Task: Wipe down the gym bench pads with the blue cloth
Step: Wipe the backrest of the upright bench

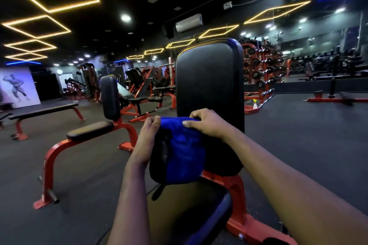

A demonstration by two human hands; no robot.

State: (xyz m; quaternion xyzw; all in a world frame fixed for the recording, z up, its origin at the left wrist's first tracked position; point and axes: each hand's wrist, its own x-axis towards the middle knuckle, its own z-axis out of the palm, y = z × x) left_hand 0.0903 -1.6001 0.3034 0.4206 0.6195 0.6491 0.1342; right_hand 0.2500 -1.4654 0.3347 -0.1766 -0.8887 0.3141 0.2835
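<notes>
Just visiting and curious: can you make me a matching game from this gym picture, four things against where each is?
Things: 1 blue cloth; 2 back pad; 3 flat bench; 4 air conditioner.
Places: A far left on the floor; B held between left hand and right hand; C high on the wall; D upright behind the cloth.
Pairs: 1-B, 2-D, 3-A, 4-C.
</notes>
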